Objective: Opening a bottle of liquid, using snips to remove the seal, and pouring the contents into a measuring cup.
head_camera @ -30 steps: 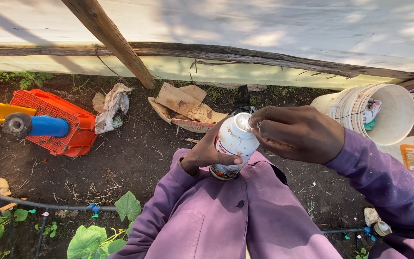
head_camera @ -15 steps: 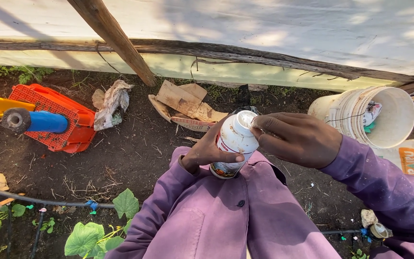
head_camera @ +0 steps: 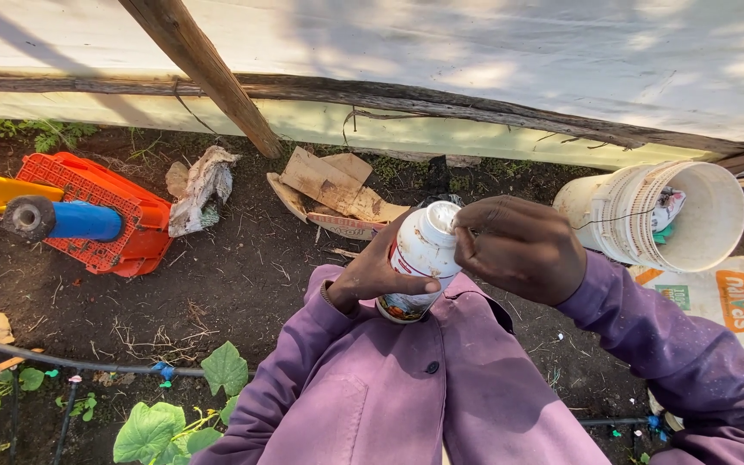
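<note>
We are observing the left hand (head_camera: pixel 372 280) clamping around a white bottle (head_camera: pixel 418 258), holding it upright in front of the chest, above the dark soil (head_camera: pixel 243 275). The right hand (head_camera: pixel 523 250) is closing its fingertips (head_camera: pixel 462 234) on the bottle's white cap (head_camera: pixel 439 217) — touching it. We are noting a white bucket (head_camera: pixel 647 215) lying tipped just right of that hand, and a red crate (head_camera: pixel 101 211) sitting well apart at left.

I see a bottle (head_camera: pixel 418 263) in the middle, my left hand (head_camera: pixel 378 274) on its left, my right hand (head_camera: pixel 520 248) at its cap. A toy cart (head_camera: pixel 79 211) lies far left, cardboard scraps (head_camera: pixel 333 185) behind, a tipped bucket (head_camera: pixel 647 215) right.
</note>
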